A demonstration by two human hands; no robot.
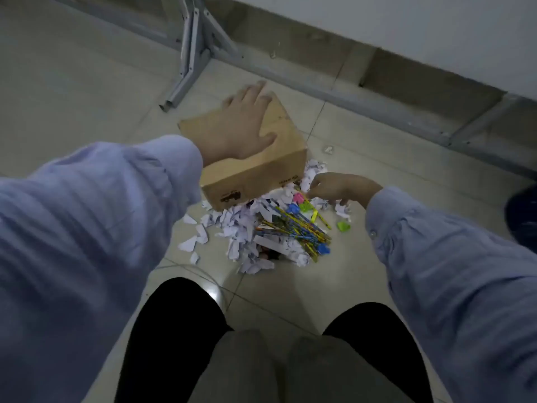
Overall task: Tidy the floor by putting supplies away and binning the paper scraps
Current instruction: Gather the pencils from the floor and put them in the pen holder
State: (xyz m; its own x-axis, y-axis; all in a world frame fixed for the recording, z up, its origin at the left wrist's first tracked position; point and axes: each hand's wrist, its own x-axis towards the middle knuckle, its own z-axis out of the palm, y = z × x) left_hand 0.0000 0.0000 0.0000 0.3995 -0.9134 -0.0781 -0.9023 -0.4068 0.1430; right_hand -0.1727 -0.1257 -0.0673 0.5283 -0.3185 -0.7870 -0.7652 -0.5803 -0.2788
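Note:
A brown cardboard box (pixel 279 146) lies upturned over a heap of white paper scraps (pixel 241 225) on the tiled floor. My left hand (pixel 238 126) rests flat on the box's top, fingers spread. Coloured pencils (pixel 296 228) with pink, blue and green toppers lie in a bundle on the scraps. My right hand (pixel 340 186) hovers low at the pile's right side, just beyond the box corner, fingers curled down among the scraps; whether it grips anything cannot be made out. A loose green topper (pixel 343 226) sits to the right of the pencils.
Grey metal table legs (pixel 191 53) stand beyond the box, with a floor rail running along the wall (pixel 377 103). A stray paper crumb (pixel 328 149) lies right of the box. My black trouser legs and grey shoes (pixel 261 367) are at the bottom.

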